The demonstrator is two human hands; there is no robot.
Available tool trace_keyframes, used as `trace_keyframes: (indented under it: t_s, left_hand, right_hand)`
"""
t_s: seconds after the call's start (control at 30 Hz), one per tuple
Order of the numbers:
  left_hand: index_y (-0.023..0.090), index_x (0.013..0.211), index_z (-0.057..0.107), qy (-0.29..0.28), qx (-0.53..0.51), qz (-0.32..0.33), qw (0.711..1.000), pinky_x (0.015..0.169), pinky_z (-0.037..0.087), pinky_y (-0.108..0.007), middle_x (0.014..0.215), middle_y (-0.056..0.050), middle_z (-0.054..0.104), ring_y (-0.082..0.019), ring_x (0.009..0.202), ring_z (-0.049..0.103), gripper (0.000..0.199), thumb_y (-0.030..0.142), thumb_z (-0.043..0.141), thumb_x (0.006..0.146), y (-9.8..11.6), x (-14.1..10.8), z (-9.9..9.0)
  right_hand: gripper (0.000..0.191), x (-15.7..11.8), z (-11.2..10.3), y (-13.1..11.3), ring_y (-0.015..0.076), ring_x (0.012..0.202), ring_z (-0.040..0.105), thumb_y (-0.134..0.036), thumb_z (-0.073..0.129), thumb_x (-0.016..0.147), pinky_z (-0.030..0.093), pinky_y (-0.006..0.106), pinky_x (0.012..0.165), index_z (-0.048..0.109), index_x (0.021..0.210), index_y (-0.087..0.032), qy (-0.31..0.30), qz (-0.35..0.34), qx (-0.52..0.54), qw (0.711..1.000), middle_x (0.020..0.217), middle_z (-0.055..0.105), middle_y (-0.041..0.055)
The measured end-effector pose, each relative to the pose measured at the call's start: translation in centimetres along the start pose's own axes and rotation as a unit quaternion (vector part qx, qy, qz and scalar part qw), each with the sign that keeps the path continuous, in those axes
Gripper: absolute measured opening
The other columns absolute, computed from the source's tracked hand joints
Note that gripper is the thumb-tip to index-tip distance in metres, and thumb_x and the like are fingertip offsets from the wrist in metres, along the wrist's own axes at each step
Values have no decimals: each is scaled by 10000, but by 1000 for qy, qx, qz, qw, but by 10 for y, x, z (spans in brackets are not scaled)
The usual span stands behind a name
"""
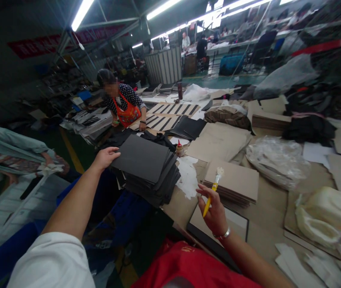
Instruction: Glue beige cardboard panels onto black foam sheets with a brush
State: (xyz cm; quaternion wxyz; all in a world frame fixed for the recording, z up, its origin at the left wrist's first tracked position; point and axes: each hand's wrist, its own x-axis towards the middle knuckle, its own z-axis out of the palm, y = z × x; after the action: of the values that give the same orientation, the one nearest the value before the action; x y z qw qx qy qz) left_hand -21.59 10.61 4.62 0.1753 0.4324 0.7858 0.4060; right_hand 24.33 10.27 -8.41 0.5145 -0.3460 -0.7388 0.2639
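Note:
My left hand [106, 157] is at the left edge of a tall stack of black sheets [142, 157], its fingers pressed together on the corner of the top sheet. My right hand [214, 210] holds a yellow brush [210, 200] with its whitish bristles pointing up. Beneath that hand lies a black-edged panel [238, 224] with a light surface. Just beyond the brush stands a stack of grey-brown boards [234, 180]. White glue-like patches [187, 176] cover the table between the two stacks. A small bottle with a red tip [179, 149] is behind the patches.
Across the table a person in an orange apron [126, 108] leans over striped panels [164, 123]. Another person's sleeve [11, 140] is at the left, beside white boxes [38, 200]. Crumpled clear plastic [278, 160] and a cream container [326, 216] are at the right. Blue bins [122, 220] stand below.

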Motion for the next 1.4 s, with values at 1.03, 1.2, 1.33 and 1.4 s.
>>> trace_keyframes:
  t_s: [1.03, 1.2, 1.33, 1.4]
  left_hand:
    - [224, 863, 444, -235, -214, -26, 948, 570, 456, -220, 643, 53, 495, -107, 580, 527, 278, 412, 594, 722, 69, -212, 223]
    - [211, 795, 437, -303, -130, -79, 941, 603, 459, -246, 648, 38, 531, -129, 618, 553, 228, 399, 539, 717, -9, -261, 313]
    - [192, 744, 510, -315, -2, -49, 948, 663, 462, -263, 677, 13, 577, -144, 671, 582, 154, 341, 543, 727, -47, -264, 338]
    - [190, 737, 524, -313, 21, -48, 948, 667, 458, -268, 671, 11, 582, -148, 669, 582, 134, 321, 552, 735, -57, -257, 345]
  right_hand:
    - [279, -60, -101, -1, 160, 825, 573, -404, 495, 872, 500, 343, 771, 429, 1059, -207, 188, 239, -151, 941, 946, 560, 55]
    - [433, -138, -108, 52, 221, 824, 588, -503, 545, 799, 508, 392, 716, 434, 1053, -170, 156, 364, -255, 882, 945, 575, 105]
    - [456, -173, -89, 99, 264, 905, 606, -518, 460, 842, 505, 439, 776, 455, 1060, -117, 106, 360, -293, 880, 998, 590, 181]
    - [422, -175, -79, 115, 258, 912, 613, -478, 430, 867, 499, 430, 806, 472, 1062, -106, 77, 346, -309, 882, 1008, 602, 188]
